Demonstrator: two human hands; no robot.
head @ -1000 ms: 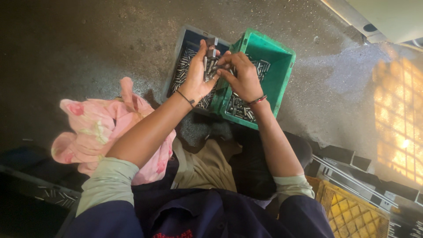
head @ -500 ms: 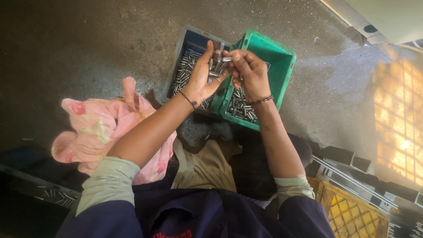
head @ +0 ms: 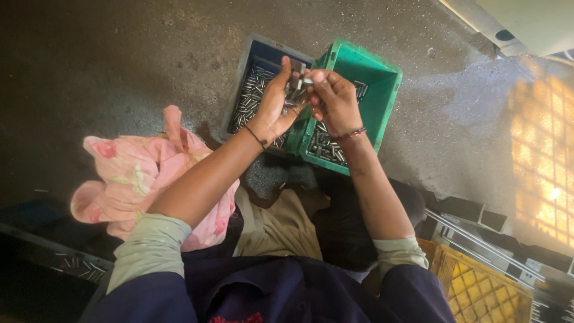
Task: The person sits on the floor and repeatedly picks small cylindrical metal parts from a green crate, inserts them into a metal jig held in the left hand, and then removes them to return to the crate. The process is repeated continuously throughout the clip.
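— Concrete floor (head: 119,66), dark, speckled and stained, is seen under everything; a patch of latticed sunlight (head: 541,161) is thrown across its right edge.

— And what is laid on it?

— A pink flowered cloth (head: 143,173) is bunched toward the left edge. Two bins are set side by side near the middle: a dark blue bin (head: 263,57) and, touching it on the right, a green bin (head: 376,90) that is tilted. A yellow crate (head: 472,287) is seen at the lower right corner, with metal rails just beside it.

— How far has the work been carried?

— Small metal pins (head: 251,98) are heaped in the blue bin, and a smaller lot (head: 326,146) is gathered in the low end of the green one, much of whose bottom is left bare. By that, a good share would seem to be left in the blue bin.

— And the hands?

— The left hand (head: 275,101) is cupped palm-up over the line where the bins meet, a bundle of pins (head: 296,90) held in it. The right hand (head: 335,101) is closed over the bundle's top, fingertips pinched on a pin.
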